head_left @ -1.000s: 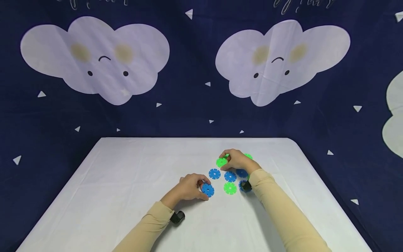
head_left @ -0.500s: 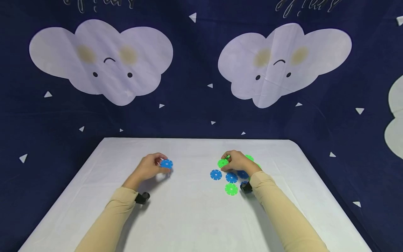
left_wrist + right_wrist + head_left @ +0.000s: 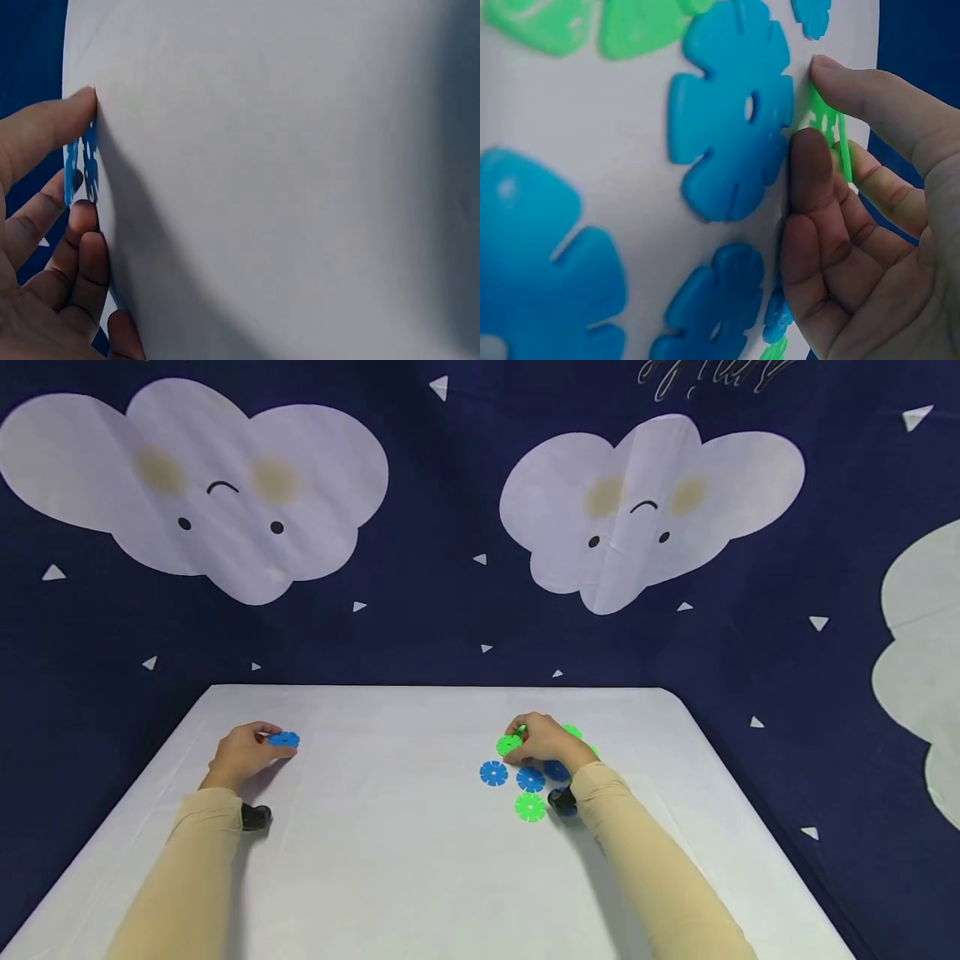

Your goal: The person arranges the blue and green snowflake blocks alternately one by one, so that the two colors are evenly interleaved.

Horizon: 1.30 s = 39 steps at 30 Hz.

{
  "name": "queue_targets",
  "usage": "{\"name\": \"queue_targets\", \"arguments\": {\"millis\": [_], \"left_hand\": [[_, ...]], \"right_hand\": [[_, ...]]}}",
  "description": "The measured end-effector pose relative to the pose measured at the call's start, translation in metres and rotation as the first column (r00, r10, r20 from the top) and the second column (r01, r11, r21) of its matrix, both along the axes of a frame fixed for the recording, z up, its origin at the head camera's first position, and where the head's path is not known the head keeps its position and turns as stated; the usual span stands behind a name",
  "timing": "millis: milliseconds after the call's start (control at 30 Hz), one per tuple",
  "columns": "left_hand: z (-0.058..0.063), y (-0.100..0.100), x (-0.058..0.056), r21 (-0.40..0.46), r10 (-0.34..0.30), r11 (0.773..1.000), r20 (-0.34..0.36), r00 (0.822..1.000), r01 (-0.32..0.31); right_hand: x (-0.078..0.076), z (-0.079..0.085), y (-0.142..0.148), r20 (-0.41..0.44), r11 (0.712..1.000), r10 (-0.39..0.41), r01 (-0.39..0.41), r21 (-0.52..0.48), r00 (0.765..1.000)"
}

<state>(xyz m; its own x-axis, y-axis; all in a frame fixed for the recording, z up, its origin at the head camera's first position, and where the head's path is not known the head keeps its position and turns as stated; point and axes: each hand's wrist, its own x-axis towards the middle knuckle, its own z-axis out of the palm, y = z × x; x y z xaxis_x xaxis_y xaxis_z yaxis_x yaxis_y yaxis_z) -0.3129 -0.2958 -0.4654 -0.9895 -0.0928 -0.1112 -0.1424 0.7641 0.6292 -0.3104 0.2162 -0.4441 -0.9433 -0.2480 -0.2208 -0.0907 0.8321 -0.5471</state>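
At the far left of the table my left hand [image 3: 242, 753] pinches a blue interlocking snowflake disc [image 3: 284, 739] between thumb and fingers. The left wrist view shows two blue discs [image 3: 90, 161] nearly edge-on beside each other at the fingertips; I cannot tell if both are held. On the right, my right hand [image 3: 545, 740] pinches a green snowflake disc [image 3: 509, 745]. Another bit of green shows behind its fingers. Just below that hand lie blue discs [image 3: 493, 773] and a green disc [image 3: 530, 807]. In the right wrist view a blue disc [image 3: 735, 112] lies close to the fingertips.
A white table [image 3: 375, 843] with rounded corners carries everything. More blue and green discs [image 3: 572, 732] lie partly hidden under and behind the right hand and wrist camera [image 3: 561, 802]. A dark blue cloth with clouds [image 3: 652, 514] hangs behind the table.
My left hand has carried its blue disc from beside the other discs away to the table's far left. The right hand stays at about the same place, still pinching the green disc.
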Motion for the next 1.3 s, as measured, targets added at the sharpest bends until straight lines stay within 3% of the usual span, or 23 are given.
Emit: {"name": "queue_targets", "arguments": {"millis": [133, 367, 533, 767, 1033, 1300], "left_hand": [[0.001, 0.008, -0.007, 0.024, -0.021, 1.0, 0.021, 1.0, 0.02], [-0.003, 0.019, -0.014, 0.074, -0.116, 0.991, 0.043, 0.992, 0.113], [-0.004, 0.019, -0.014, 0.129, -0.129, 0.984, 0.058, 0.99, 0.12], [-0.003, 0.021, -0.01, 0.161, -0.141, 0.978, 0.062, 0.988, 0.129], [-0.009, 0.014, -0.008, 0.167, -0.139, 0.978, 0.07, 0.988, 0.126], [-0.005, 0.014, -0.009, 0.157, -0.149, 0.978, 0.082, 0.985, 0.135]], "right_hand": [[-0.003, 0.004, -0.005, 0.015, 1.0, 0.0, -0.001, 0.007, 1.0], [-0.011, 0.014, -0.026, -0.005, 0.997, 0.062, -0.062, -0.046, 0.998], [-0.017, 0.02, -0.058, -0.074, 0.994, 0.096, -0.099, -0.039, 0.993], [-0.02, 0.015, -0.118, -0.092, 0.99, 0.114, -0.121, -0.075, 0.989], [-0.021, 0.004, -0.187, -0.081, 0.993, 0.032, -0.041, -0.107, 0.996], [-0.017, -0.008, -0.235, -0.131, 0.996, -0.048, 0.037, -0.083, 0.99]]}}
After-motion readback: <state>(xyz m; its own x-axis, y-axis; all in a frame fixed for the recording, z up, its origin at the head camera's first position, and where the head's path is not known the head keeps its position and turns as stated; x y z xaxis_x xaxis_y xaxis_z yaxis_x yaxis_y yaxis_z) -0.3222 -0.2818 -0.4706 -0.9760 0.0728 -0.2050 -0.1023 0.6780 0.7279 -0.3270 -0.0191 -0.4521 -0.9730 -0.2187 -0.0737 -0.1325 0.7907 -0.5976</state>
